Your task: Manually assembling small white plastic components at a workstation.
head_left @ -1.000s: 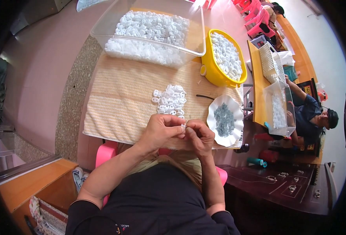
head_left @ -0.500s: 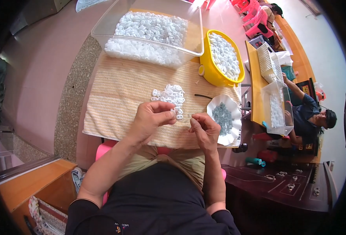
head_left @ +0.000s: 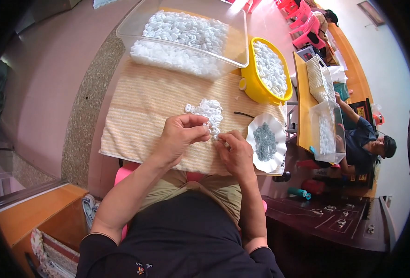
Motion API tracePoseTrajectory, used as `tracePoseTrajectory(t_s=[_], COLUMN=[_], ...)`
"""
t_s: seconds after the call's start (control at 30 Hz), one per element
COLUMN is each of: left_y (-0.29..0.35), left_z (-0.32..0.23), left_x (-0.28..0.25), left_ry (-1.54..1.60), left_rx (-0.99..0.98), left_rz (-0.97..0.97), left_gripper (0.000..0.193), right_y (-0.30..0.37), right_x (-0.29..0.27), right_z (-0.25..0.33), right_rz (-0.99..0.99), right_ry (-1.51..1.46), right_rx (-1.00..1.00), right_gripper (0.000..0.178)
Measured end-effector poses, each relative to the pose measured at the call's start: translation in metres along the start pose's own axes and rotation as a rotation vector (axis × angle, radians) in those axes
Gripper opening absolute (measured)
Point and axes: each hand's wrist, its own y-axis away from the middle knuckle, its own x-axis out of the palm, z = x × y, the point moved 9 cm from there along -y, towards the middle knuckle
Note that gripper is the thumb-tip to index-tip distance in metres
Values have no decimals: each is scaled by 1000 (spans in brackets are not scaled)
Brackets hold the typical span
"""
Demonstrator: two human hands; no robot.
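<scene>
Head view looks down on a small heap of white plastic pieces [head_left: 208, 112] lying on a woven beige mat [head_left: 154, 111] that covers the bench, just ahead of the seated person's hands. At the near edge of that heap the left hand [head_left: 181, 137] curls over, its fingers [head_left: 200, 132] bent inward and pressed together on one or two of the white pieces. The right hand [head_left: 235, 153] sits just beside it, touching at the fingertips, with its thumb and forefinger pinched on a tiny white piece [head_left: 216, 137] between the two hands; the piece is too small to tell its shape. Just to the right of the right hand lies a white scalloped dish [head_left: 279, 139] holding a mound of small grey-green parts [head_left: 264, 141]. A thin dark stick [head_left: 244, 114] lies on the mat between the heap and the dish. Farther off stands a yellow round tub [head_left: 256, 90] filled with more white pieces, and beside it, to the left, a large clear plastic bin [head_left: 135, 23] also loaded with white pieces. Well apart on the right, another person [head_left: 367, 143] in a blue top sits at an orange table [head_left: 302, 106] with white baskets [head_left: 321, 78] on it.
</scene>
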Motion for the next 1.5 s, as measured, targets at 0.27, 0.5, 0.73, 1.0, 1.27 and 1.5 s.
tracePoseTrajectory(t_s=[0.27,0.5,0.73,1.0,1.27,1.5], left_y=[1,0,0,2,5,4], left_z=[1,3,7,12,17,20], left_x=[1,1,3,5,9,9], left_ry=[3,13,3,-18,-22,5], left_rx=[-2,-10,-21,-31,-71,-93], left_rz=[0,9,9,21,23,20], left_gripper=[19,20,20,20,19,18], right_y=[-4,-1,8,14,17,19], right_x=[1,-3,-2,8,21,31], right_z=[11,7,-27,-45,-43,-41], right_rz=[-24,-116,-179,-159,-66,-14], right_ry=[179,122,-427,-979,-1080,-1145], right_rx=[-52,-97,117,457,394,403], right_gripper=[13,11,15,19,21,22])
